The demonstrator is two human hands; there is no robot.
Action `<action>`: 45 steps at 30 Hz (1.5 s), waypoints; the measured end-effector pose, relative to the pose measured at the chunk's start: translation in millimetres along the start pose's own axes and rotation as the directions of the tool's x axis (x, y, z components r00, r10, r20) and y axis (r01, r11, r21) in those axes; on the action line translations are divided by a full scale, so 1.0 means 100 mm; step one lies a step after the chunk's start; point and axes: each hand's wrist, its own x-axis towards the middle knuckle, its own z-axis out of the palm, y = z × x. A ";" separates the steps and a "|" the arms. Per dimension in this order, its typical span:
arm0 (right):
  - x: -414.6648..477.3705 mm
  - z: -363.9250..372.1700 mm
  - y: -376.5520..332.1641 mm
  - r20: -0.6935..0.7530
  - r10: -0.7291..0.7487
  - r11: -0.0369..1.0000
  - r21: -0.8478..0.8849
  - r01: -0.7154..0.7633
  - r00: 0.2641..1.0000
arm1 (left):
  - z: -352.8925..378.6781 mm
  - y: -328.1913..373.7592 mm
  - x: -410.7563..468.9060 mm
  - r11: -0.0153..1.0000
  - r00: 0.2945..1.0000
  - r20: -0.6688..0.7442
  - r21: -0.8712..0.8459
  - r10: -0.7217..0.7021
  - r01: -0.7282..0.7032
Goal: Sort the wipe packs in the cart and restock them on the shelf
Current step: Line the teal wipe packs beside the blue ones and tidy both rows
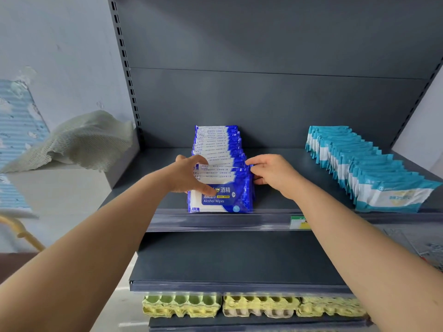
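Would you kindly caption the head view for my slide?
Left hand and right hand grip blue wipe packs on the shelf, teal packs alongside.

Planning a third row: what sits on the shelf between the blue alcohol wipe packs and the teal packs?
Nothing: bare shelf, apart from the right hand holding the blue packs; head view shows it.

Both bare arms are stretched out forward, coming in from the bottom corners with the wrists pretty much straight. The left hand (189,174) is cupped round the left side of the blue wipe packs (223,185), fingers curled over the top, thumb low on the front. The right hand (272,172) pinches their right edge with curled fingertips.
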 end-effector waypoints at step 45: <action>0.05 -0.01 -0.07 0.286 -0.079 0.912 -0.365 0.185 0.955 | 0.18 -0.02 -0.05 0.990 0.978 -0.166 -0.036 0.128 -0.135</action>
